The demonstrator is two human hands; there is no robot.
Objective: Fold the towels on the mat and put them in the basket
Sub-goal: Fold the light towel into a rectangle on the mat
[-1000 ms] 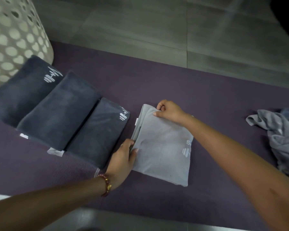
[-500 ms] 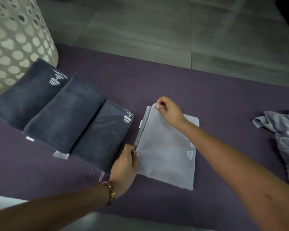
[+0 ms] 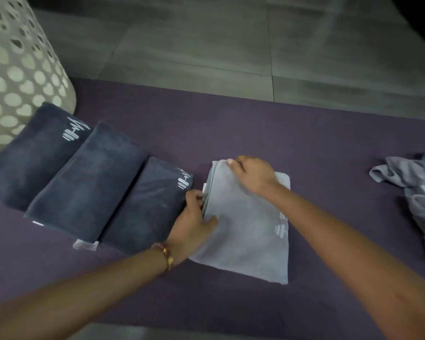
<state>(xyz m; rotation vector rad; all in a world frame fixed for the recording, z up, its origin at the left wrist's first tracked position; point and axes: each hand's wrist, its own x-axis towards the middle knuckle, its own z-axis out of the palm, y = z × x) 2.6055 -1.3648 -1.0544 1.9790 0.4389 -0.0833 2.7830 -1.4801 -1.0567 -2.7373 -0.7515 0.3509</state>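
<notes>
A folded light grey towel (image 3: 248, 231) lies in the middle of the purple mat (image 3: 231, 133). My left hand (image 3: 194, 217) grips its left folded edge, thumb on top and fingers tucked into the layers. My right hand (image 3: 254, 174) pinches the towel's far left corner. Three folded dark grey towels (image 3: 88, 177) lie side by side to the left, the nearest one touching my left hand. The white perforated basket (image 3: 17, 69) stands at the far left behind them.
A crumpled heap of grey towels (image 3: 417, 192) lies at the mat's right edge. Grey floor tiles (image 3: 206, 40) stretch beyond the mat. A small white label (image 3: 85, 244) pokes out under the dark towels.
My left hand has slid up along the light towel's left edge. My right hand stays at the far corner. The view has shifted slightly.
</notes>
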